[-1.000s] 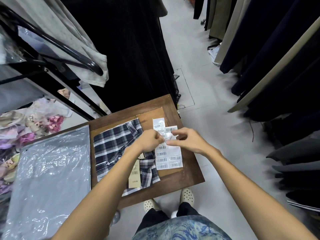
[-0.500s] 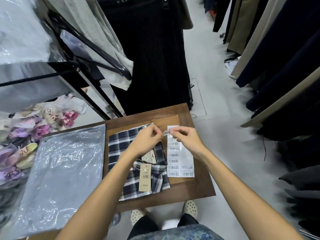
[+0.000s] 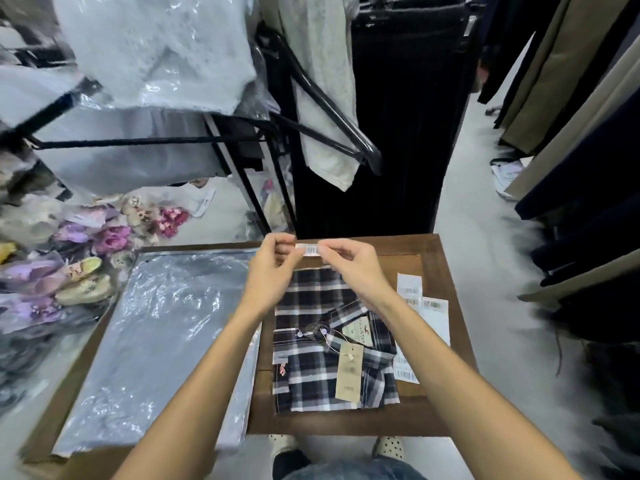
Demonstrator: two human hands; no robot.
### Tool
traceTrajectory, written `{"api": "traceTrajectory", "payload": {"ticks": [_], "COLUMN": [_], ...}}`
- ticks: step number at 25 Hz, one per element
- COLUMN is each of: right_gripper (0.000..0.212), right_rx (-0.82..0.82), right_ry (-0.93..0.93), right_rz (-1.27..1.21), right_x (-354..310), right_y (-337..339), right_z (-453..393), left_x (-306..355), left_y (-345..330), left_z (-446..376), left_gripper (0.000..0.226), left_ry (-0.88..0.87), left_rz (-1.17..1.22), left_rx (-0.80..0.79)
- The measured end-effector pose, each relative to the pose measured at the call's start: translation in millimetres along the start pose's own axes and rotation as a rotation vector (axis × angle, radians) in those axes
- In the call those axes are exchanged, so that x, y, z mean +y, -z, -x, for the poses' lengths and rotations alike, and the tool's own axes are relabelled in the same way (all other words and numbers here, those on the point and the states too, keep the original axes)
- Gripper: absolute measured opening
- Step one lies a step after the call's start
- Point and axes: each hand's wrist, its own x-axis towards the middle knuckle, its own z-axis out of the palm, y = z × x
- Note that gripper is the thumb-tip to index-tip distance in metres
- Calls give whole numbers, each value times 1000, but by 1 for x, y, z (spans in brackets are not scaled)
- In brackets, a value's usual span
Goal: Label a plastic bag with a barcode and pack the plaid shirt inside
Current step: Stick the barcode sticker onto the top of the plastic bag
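A small white barcode sticker (image 3: 309, 250) is stretched between my two hands above the far edge of the wooden table (image 3: 446, 258). My left hand (image 3: 273, 271) pinches its left end and my right hand (image 3: 349, 268) pinches its right end. Below them lies the folded plaid shirt (image 3: 311, 372), dark with white checks, a tan hang tag (image 3: 349, 371) on its collar. A stack of clear plastic bags (image 3: 156, 341) lies flat to the left of the shirt. The sheet of barcode labels (image 3: 429, 306) rests on the table at the right, partly under my right forearm.
A black clothes rack (image 3: 322, 102) with bagged and hanging garments stands behind the table. Dark and beige garments (image 3: 571, 133) hang along the right of the aisle. Packed floral items (image 3: 79, 258) pile up at the left. My shoes (image 3: 389, 446) show under the table's near edge.
Both hands have lifted the peeled sticker off the label sheet and carried it up and left, above the shirt's far edge. The camera view has tilted, showing more of the rack.
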Motion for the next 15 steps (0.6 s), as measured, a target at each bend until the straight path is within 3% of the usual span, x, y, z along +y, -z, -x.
{"api": "traceTrajectory", "payload": {"ticks": [5, 15], "right_gripper": [20, 35], "right_rx": [-73, -208], "right_ry": [64, 50], "right_rz": [39, -9], "right_x": [-22, -35], "right_y": [-86, -249], "right_z": [-26, -54], "left_x": [-22, -73], "left_y": [86, 236], "left_z": [-11, -21], "left_gripper": [5, 12], "left_ry": [-22, 32], "left_rz": [73, 155], "left_rx": [78, 268]}}
